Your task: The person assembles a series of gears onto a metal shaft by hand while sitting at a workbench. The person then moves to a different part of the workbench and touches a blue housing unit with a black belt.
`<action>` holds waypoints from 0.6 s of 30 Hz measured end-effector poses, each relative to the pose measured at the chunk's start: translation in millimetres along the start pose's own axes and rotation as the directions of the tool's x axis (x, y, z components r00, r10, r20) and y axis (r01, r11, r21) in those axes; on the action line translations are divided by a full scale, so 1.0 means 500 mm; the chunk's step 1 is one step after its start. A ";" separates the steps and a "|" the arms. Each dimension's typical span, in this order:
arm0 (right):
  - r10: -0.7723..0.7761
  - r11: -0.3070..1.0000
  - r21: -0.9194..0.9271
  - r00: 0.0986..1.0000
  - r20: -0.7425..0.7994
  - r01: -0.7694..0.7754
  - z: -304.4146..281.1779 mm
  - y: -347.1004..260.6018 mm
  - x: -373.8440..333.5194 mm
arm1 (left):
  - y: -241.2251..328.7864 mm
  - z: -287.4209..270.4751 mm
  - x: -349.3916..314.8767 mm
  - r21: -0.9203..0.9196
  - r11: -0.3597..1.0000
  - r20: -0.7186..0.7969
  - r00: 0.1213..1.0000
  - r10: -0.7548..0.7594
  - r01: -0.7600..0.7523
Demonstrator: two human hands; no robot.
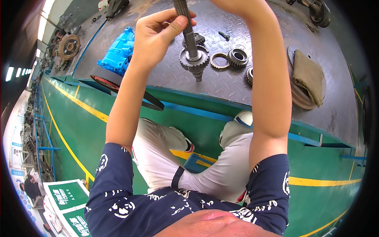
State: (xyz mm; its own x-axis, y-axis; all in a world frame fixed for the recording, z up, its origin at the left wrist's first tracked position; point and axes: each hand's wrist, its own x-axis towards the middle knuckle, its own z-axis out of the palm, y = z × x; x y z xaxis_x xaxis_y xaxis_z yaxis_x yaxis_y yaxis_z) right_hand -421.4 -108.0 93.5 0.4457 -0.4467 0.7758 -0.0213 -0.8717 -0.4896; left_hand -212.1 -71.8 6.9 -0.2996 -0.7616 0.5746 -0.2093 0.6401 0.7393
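A splined metal gear shaft (pixel 186 27) stands upright on the steel-topped table, its upper end cut off by the top of the picture. My left hand (pixel 156 37) is closed round it, thumb and fingers pressing on the splines. Low on the shaft sits a toothed gear (pixel 194 59), with a narrower toothed end below. Of my right hand (pixel 231 4) only the wrist part shows at the upper edge; its fingers are out of the picture. Beside the shaft lie a metal ring (pixel 220 61), a gear with a collar (pixel 238 57) and a dark bolt (pixel 224 35).
Left on the table (pixel 166 81) is a blue cast housing (pixel 119 51). A black toothed belt (pixel 152 102) hangs over the near edge. To the right, a folded brown cloth (pixel 308 77) rests on a round disc. My legs are under the table's edge.
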 end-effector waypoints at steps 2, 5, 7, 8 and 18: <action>0.070 0.997 0.022 0.998 0.005 -0.070 -0.037 -0.035 -0.009 | 0.004 0.007 0.026 -0.006 0.997 0.109 0.991 0.074 -0.073; -0.074 0.988 0.142 0.996 0.043 0.067 -0.004 0.002 -0.017 | -0.108 -0.078 0.049 -0.047 0.986 0.173 0.974 -0.148 0.159; -0.052 0.996 0.081 0.997 0.051 0.048 -0.002 -0.009 -0.013 | -0.170 -0.070 0.072 0.129 0.951 0.219 0.928 -0.303 0.280; -0.044 0.997 0.060 0.998 0.042 0.041 0.002 -0.012 -0.013 | -0.204 -0.057 0.070 0.323 0.908 0.286 0.887 -0.362 0.266; -0.066 0.998 -0.025 0.997 -0.042 0.065 0.030 -0.008 0.004 | -0.285 0.000 0.066 0.609 0.740 0.109 0.894 -0.434 0.285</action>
State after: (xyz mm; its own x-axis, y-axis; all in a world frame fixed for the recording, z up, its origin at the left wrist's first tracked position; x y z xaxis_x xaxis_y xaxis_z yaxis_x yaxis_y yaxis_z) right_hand -406.8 -102.3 91.1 0.4077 -0.3963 0.8226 -0.0148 -0.9037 -0.4280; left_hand -192.1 -188.1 -79.5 -0.2788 -0.9478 0.1544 -0.8071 0.3184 0.4972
